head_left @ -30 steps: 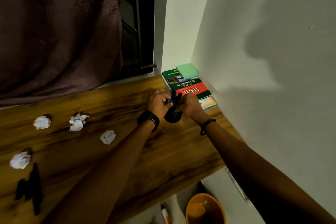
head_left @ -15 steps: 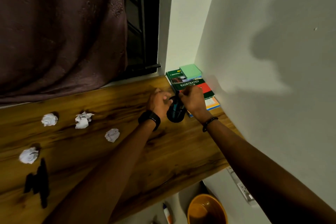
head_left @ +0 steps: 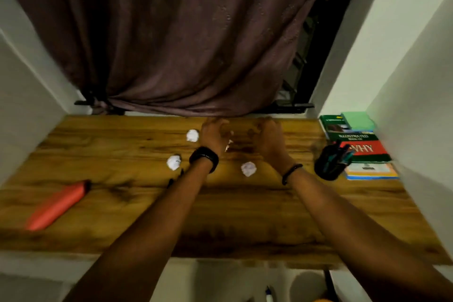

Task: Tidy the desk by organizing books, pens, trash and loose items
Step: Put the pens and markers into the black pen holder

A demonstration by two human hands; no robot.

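Note:
My left hand [head_left: 214,135] is curled over a crumpled paper ball [head_left: 229,142] near the back of the wooden desk [head_left: 245,216]; white scraps show at its thumb side. My right hand [head_left: 268,138] hovers just right of it with fingers bent; blur hides whether it holds anything. Three more paper balls lie close by: the back ball [head_left: 192,135], the left ball [head_left: 174,162] and the front ball [head_left: 248,168]. A black pen cup [head_left: 329,163] with pens stands beside the book stack [head_left: 365,149] at the right wall. Black pens [head_left: 174,180] peek from behind my left forearm.
A green note pad [head_left: 358,120] lies on the books. A red pouch [head_left: 56,206] rests on the desk's left front. A dark curtain [head_left: 183,44] hangs behind the desk, with white walls on both sides. An orange bin [head_left: 323,299] and a marker [head_left: 269,296] are on the floor below.
Both hands left the pen cup, which now stands alone by the books, and moved left to the paper balls. My view swung left, bringing the red pouch into sight.

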